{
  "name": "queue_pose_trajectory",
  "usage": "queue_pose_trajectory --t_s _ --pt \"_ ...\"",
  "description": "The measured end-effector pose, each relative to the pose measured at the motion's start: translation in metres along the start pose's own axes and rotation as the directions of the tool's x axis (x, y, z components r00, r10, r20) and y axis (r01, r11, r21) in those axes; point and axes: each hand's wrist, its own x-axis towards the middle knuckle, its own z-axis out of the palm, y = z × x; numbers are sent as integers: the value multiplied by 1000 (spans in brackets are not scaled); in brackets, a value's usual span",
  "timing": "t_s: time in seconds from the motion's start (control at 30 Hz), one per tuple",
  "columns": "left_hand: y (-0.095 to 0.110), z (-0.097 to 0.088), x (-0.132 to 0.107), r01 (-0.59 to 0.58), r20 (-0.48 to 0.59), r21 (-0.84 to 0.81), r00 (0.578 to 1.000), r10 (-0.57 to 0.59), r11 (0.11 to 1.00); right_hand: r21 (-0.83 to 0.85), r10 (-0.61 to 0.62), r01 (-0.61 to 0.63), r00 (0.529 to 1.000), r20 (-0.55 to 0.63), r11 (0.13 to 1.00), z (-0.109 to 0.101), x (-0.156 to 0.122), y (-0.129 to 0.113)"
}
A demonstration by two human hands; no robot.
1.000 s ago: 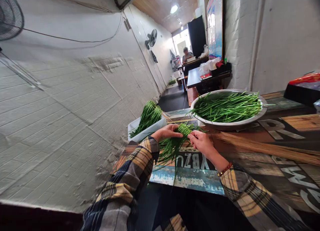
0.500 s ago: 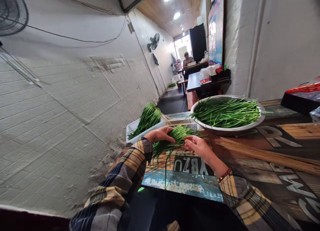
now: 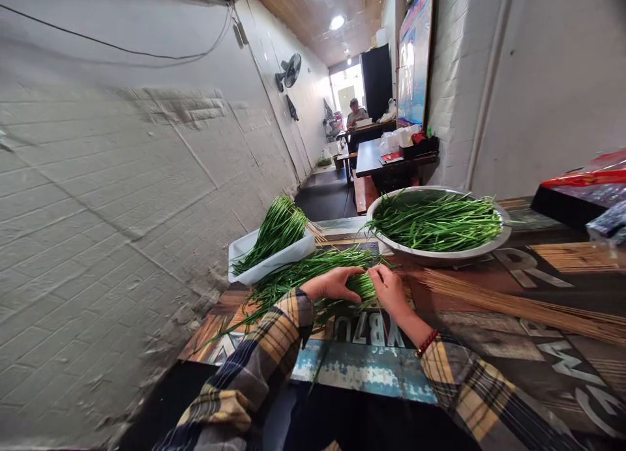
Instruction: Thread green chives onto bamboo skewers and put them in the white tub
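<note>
A loose bunch of garlic chives [image 3: 313,266] lies across the table in front of me, leaves to the left and pale stem ends to the right. My left hand [image 3: 337,285] curves over the stems, thumb on the near side and fingers on the far side. At the stem ends, my right hand [image 3: 390,293] has its fingers pinched together on the chives, close to the left fingertips. Behind the bunch, skewered chives [image 3: 280,228] are heaped in a white plastic tray [image 3: 271,262], with stick ends poking out to the right.
A metal basin [image 3: 440,254] piled with chives stands at the back right. Thin wooden skewers [image 3: 508,301] lie fanned along the table's right side. A brick-patterned wall [image 3: 122,242] borders the left. Farther back, a person [image 3: 356,114] sits at another table.
The chives have come down from a gathered, raised bunch to lie flat and spread leftward. My left hand has moved right and lower, nearer my right hand. The view has shifted slightly.
</note>
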Motion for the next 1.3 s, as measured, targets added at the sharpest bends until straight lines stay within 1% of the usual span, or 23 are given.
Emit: queue_pose_trajectory --t_s 0.07,0.1,0.13,0.2,0.27,0.3,0.37,0.47,0.53,0.6,0.63,0.7,0.73,0.8,0.83,0.87,0.9,0.97,1.0,1.07,1.17,1.23,1.3 --pt "1 19 -13 3 -152 70 988 7 998 -46 6 -6 1000 -15 999 0 1 4" --pt "1 30 -20 28 -247 180 969 18 983 -62 7 -8 1000 -17 998 1 2 6" --pt "0 41 -28 52 -303 273 953 34 961 -74 7 -8 1000 -15 997 1 1 7" --pt "-2 60 -40 103 -371 392 927 54 914 -92 6 -6 1000 -3 996 1 0 9" --pt "-8 69 -50 197 -426 466 905 23 863 -107 8 -7 1000 13 994 1 -1 10" --pt "-10 70 -54 243 -440 496 898 1 834 -115 12 -10 1000 19 993 1 -2 11" --pt "-14 64 -60 301 -443 566 896 -25 767 -128 22 -17 999 35 992 2 -4 13" --pt "-16 51 -67 304 -434 673 901 26 674 -135 40 -30 996 74 990 7 -7 14" --pt "-17 45 -69 292 -431 709 900 66 642 -140 52 -39 994 95 989 11 -8 15" --pt "-21 45 -71 272 -415 705 907 70 655 -152 56 -40 993 103 988 13 -8 16" --pt "-25 45 -71 255 -402 684 914 62 683 -163 54 -36 993 103 986 13 -7 17" --pt "-32 45 -73 206 -372 589 927 36 782 -192 43 -23 994 99 981 13 -4 19" --pt "-36 43 -74 164 -353 514 935 33 842 -207 37 -16 995 96 978 13 -3 21" --pt "-38 35 -75 48 -328 331 942 68 942 -234 26 -5 996 91 972 13 -1 25" --pt "-37 30 -73 -18 -342 243 934 103 970 -245 23 0 996 89 970 13 0 27" --pt "-34 24 -71 -78 -385 170 912 139 982 -254 20 3 996 89 967 13 1 28" --pt "-30 19 -66 -115 -460 117 874 156 986 -263 17 6 996 88 965 13 1 29" --pt "-22 13 -49 -144 -607 54 781 147 988 -279 12 13 996 89 960 13 2 29" --pt "-19 12 -39 -146 -632 44 762 141 988 -285 9 18 996 91 958 13 2 29" --pt "-19 15 -16 -116 -617 82 774 141 990 -294 1 27 995 97 955 13 2 26" --pt "-28 21 12 18 -595 267 789 150 964 -305 -10 40 995 99 952 12 2 22" --pt "-35 23 22 91 -588 369 794 156 925 -308 -14 42 995 95 951 11 3 19" --pt "-40 24 27 128 -587 428 792 167 895 -304 -12 40 995 95 952 11 3 16"
